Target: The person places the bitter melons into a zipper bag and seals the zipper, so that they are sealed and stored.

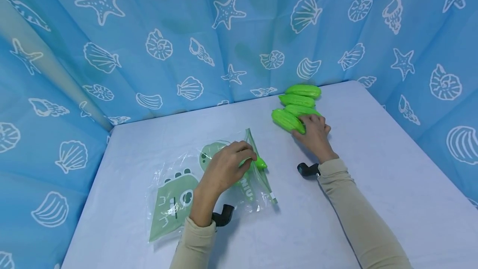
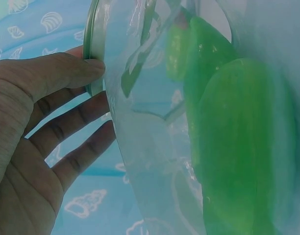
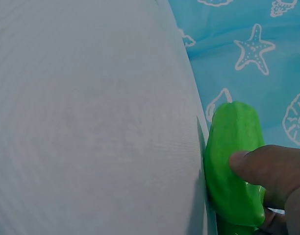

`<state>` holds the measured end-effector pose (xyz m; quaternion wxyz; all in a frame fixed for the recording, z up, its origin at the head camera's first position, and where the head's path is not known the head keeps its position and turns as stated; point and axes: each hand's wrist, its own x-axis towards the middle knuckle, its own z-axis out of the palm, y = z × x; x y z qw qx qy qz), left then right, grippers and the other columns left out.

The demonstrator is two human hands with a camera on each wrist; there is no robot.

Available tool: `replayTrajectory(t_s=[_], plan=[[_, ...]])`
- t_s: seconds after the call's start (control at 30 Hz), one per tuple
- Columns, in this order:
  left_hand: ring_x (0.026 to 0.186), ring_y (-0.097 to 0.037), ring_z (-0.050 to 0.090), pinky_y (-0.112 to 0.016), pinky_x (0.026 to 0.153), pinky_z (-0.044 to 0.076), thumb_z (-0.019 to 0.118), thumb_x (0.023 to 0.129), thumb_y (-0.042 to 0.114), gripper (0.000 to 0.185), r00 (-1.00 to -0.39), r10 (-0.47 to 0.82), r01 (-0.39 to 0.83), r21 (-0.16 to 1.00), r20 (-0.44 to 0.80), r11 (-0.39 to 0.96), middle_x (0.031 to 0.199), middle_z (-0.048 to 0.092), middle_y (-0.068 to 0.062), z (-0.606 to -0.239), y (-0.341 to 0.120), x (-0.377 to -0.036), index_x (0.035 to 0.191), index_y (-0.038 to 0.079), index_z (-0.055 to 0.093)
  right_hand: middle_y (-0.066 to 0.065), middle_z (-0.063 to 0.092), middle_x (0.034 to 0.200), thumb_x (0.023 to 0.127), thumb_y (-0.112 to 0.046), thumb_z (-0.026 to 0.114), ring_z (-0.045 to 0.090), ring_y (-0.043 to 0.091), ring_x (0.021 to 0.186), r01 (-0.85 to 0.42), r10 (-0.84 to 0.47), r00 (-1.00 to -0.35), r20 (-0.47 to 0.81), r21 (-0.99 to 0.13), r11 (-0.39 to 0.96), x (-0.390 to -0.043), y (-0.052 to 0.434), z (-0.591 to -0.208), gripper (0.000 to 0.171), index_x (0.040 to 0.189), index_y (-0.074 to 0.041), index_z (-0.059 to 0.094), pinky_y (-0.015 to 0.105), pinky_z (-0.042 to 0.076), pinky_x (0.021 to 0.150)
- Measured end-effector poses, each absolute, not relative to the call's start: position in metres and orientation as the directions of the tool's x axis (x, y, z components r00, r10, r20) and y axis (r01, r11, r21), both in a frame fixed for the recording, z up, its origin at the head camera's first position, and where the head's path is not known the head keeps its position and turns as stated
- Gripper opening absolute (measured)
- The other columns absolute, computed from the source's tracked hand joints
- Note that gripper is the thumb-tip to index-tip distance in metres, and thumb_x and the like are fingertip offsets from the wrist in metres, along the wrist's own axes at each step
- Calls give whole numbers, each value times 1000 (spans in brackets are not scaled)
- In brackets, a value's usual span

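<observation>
My left hand (image 1: 225,167) pinches the green rim of a clear zip bag (image 1: 173,206) with green cartoon prints, thumb on one side and fingers behind. The bag lies on its side, its zip edge toward the right. Through its plastic, the left wrist view shows several green shapes like toy cucumbers (image 2: 243,147); one green tip (image 1: 261,163) shows at the mouth. To the right, my right hand (image 1: 316,135) grips the nearest bright green toy cucumber (image 3: 231,129) of a row, thumb on its side. Part of that cucumber is hidden behind the fingers.
More toy cucumbers (image 1: 303,91) lie side by side behind the held one, near the back edge of the white table (image 1: 123,165). A blue curtain (image 1: 194,24) with white shells and starfish stands behind and at both sides. Black wrist cameras (image 1: 308,169) sit by each wrist.
</observation>
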<state>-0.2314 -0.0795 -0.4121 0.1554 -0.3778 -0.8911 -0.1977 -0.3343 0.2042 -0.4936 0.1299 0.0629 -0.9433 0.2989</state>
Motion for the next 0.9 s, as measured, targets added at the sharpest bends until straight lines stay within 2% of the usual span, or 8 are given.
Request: replayTrajectory(t_s=[0.17,0.43,0.67,0.9], plan=[[86,-5,53,-20,71,47,68,82,11,12,-664,613,735,224,428,639,100,59,9,-412,-80,-231,91,18,70,19,43,117,81,-25,70,26,38,117,-192,-34,-960,277,-566,802,-334,205,-494,54,125,-1,52,54,19,85],[85,-5,53,-20,70,47,69,82,10,12,-662,613,737,230,431,635,99,60,9,-412,-80,-232,91,18,70,19,47,120,79,-32,70,30,39,120,-191,-56,-966,251,-555,809,-331,208,-486,52,119,-2,56,55,18,89],[87,-6,54,-21,71,47,68,83,11,11,-661,615,739,229,430,634,100,60,8,-412,-81,-233,91,17,70,12,52,114,79,-35,70,35,35,119,-271,-148,-956,252,-577,770,-326,215,-477,50,118,-7,59,54,22,93],[89,-8,55,-22,72,47,68,82,10,11,-661,613,738,228,432,635,101,60,7,-412,-82,-233,91,17,70,9,51,120,78,-39,71,36,33,121,-307,-238,-952,194,-617,724,-319,217,-469,50,120,-12,60,54,28,98]])
